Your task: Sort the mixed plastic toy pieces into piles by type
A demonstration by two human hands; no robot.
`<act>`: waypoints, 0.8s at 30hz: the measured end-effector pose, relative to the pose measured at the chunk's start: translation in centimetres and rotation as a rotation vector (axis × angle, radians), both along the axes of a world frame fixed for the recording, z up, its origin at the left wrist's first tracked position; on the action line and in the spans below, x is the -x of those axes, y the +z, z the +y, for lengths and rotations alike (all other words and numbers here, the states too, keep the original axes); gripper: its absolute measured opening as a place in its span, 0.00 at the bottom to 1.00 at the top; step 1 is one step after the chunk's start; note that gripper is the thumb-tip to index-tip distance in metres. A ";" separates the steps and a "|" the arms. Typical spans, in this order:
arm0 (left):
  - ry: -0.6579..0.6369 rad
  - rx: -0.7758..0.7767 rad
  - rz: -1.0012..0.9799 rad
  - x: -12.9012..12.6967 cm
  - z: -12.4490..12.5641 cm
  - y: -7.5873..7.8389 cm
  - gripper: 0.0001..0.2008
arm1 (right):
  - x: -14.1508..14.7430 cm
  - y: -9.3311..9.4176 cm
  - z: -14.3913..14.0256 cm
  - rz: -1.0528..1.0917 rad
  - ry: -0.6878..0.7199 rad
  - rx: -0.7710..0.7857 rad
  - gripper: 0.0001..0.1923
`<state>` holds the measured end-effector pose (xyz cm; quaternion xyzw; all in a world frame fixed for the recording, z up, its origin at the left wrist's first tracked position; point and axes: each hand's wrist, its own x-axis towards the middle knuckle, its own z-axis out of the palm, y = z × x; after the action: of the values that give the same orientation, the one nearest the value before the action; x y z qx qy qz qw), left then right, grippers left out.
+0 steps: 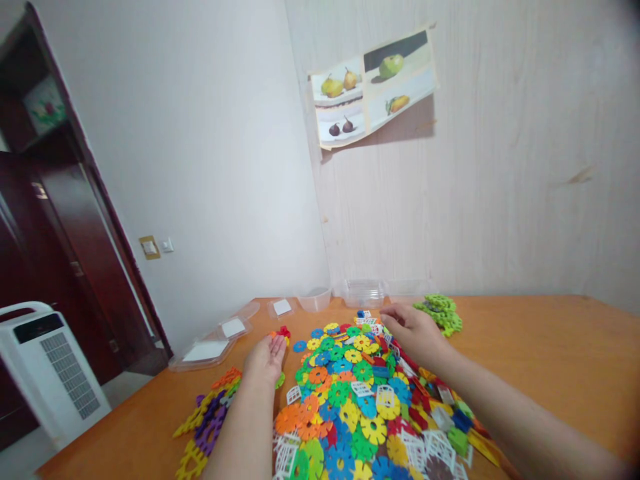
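**Two hands over a heap of snowflake building discs**

Nearest, at the bottom centre of the frame, lies a pile of plastic discs [360, 400], notched round pieces in blue, yellow, green, orange and red, with white lattice pieces mixed in. They look light, stiff and smooth; each would likely be easiest to pinch at its rim between thumb and finger, and loose ones could slide on the desk [550, 347].

At lower left sits a flat joined run of purple and yellow pieces [207, 420]. Just above it the left hand [267, 357] lies open, palm up and empty, at the pile's left edge. Beyond it is a small red piece [284, 331].

The right hand [413, 330] rests palm down on the far right of the pile, fingers curled loosely onto the discs; whether it grips one I cannot tell.

Further back, a green cluster [440, 312] lies right of centre, with clear plastic tubs [365, 292] and lids [215, 343] along the desk's far edge.

No readable writing or brand shows; the wall poster [373, 87] carries only fruit pictures.
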<state>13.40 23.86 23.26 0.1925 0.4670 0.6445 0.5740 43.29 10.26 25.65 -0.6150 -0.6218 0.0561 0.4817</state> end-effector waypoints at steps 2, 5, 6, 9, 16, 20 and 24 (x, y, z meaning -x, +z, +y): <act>0.002 -0.007 0.003 0.0 0.1 -0.2 0.09 | -0.1 -0.1 0.1 0.013 0.008 -0.002 0.15; -0.006 -0.022 0.016 0.0 0.0 -0.2 0.13 | -0.1 0.0 0.0 0.021 0.015 0.029 0.15; -0.011 -0.029 0.024 0.1 -0.1 -0.1 0.13 | -0.1 0.1 -0.1 0.005 0.012 0.050 0.15; -0.029 -0.057 0.058 -0.1 -0.4 0.3 0.11 | 0.0 0.4 -0.3 -0.085 0.021 0.134 0.14; -0.230 -0.161 0.258 -3.0 -2.7 0.9 0.04 | 0.5 0.7 -1.2 -0.240 0.181 0.279 0.07; -0.434 -0.227 0.409 -5.2 -4.8 1.2 0.10 | 1.6 0.7 -1.7 -0.355 0.189 0.335 0.05; -0.653 -0.422 0.728 -6.9 -6.7 1.3 0.13 | 3.1 0.4 -2.1 -0.521 0.046 0.329 0.12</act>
<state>20.30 17.21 24.51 0.6502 0.4118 0.4038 0.4945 40.21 8.20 26.03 -0.6640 -0.7208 0.0073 0.1987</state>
